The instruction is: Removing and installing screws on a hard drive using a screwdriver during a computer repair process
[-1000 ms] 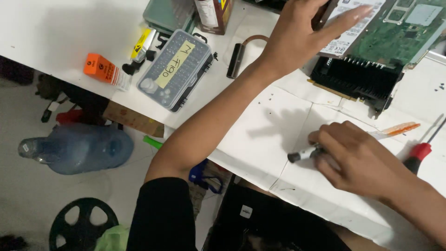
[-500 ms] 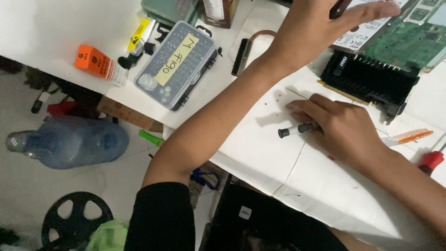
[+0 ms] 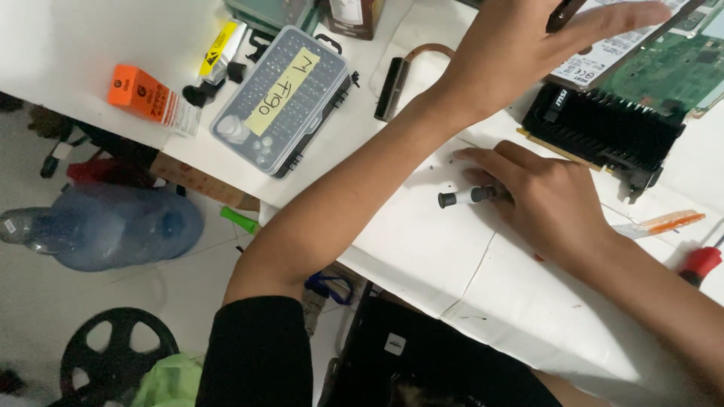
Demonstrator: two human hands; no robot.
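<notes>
Fingers of the right hand (image 3: 554, 207) curl around a small driver (image 3: 469, 197), its dark tip poking out leftward, flat on the white table (image 3: 422, 249) near the front edge. Left hand (image 3: 528, 45) reaches across to the far edge, fingers spread over a green board (image 3: 656, 71) and pinching something dark. A black heatsink card (image 3: 603, 124) lies between the hands, and a bit case (image 3: 283, 98) sits toward the left edge.

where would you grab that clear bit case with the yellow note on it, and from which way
Grip the bit case across its two long side edges near the middle, coming straight down from above. It lies flat and slantwise on the table, lid up, with bare tabletop along both long sides. The ends are crowded: the tube at one, the left forearm near the other.
</notes>
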